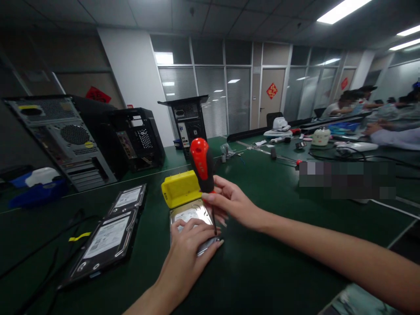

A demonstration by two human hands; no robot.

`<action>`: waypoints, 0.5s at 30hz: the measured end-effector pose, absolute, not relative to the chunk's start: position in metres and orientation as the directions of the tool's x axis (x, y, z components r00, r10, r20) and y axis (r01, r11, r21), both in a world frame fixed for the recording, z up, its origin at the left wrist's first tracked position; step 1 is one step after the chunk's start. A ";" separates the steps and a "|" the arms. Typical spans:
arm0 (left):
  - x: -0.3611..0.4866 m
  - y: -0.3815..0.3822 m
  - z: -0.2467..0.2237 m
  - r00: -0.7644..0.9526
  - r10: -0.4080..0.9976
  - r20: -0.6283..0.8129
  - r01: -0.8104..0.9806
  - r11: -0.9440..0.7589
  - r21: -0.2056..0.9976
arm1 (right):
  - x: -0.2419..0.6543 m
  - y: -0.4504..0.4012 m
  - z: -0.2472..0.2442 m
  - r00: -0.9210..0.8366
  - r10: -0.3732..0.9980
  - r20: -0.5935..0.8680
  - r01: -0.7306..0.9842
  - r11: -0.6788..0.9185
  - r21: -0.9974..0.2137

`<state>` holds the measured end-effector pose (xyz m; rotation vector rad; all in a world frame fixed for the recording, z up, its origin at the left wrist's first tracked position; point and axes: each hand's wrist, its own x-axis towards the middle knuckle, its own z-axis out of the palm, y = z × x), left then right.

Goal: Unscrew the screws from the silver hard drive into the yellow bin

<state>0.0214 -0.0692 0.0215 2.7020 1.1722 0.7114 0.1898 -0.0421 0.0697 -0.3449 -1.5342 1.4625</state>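
A red-and-black screwdriver (201, 164) stands upright, its shaft pointing down to the near right corner of a hard drive (188, 213). My right hand (234, 202) pinches it with thumb and fingers just below the handle. My left hand (189, 245) grips the hard drive from above, fingers across its label and thumb by the near right corner close to the screwdriver tip. Whether the tip sits in a screw is hidden by the fingers. Behind the drive's far end is an open yellow case (182, 189).
Two more hard drives (108, 236) lie to the left, near black cables and a yellow strip (79, 236). Computer cases (62, 135) stand along the back left. Tools, a white mug-like jar (320, 136) and cables lie at right, where other people sit.
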 end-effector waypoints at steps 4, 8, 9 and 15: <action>0.019 -0.066 0.017 0.618 0.663 0.423 0.651 -0.733 0.198 | 0.198 -0.041 0.090 -0.343 0.799 0.495 -0.444 0.326 -0.835; 0.017 -0.065 0.012 0.626 0.595 0.504 0.635 -0.764 0.114 | 0.229 -0.024 0.104 -0.291 0.897 0.332 0.405 0.430 -0.807; 0.018 -0.065 0.011 0.621 0.577 0.530 0.634 -0.767 0.093 | 0.242 -0.018 0.104 -0.307 0.912 0.273 0.524 0.401 -0.751; 0.020 -0.064 0.006 0.623 0.482 0.616 0.624 -0.781 -0.020 | 0.305 0.003 0.069 -0.160 0.975 0.152 0.918 0.203 -0.340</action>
